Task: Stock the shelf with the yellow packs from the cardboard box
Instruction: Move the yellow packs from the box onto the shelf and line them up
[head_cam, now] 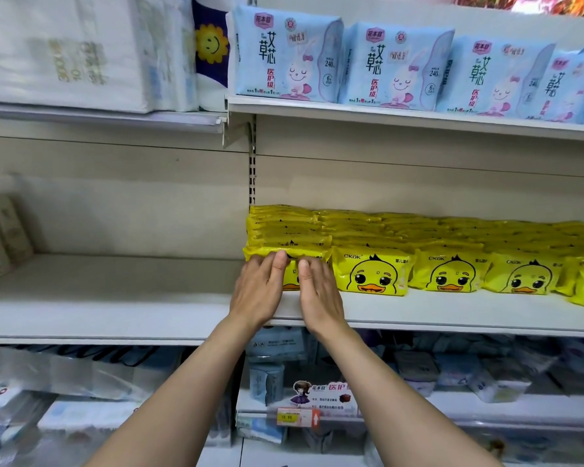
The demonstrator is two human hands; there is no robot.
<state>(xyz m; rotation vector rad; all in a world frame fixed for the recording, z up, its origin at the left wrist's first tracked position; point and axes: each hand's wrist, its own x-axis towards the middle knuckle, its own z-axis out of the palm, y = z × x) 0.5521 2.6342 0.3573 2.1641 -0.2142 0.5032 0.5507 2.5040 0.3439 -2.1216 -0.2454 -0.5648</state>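
Both flat hands, left hand (257, 291) and right hand (319, 291), press my front duck pack (289, 264) square on the shelf (418, 315); next I fetch another.

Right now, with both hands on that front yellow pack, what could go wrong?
1. The left hand and right hand press the front yellow pack against a full stack; pushing too hard may crumple or topple the packs behind.
2. That pack sits at the row's left end, beside bare shelf, so it could slide sideways and tip out of line.
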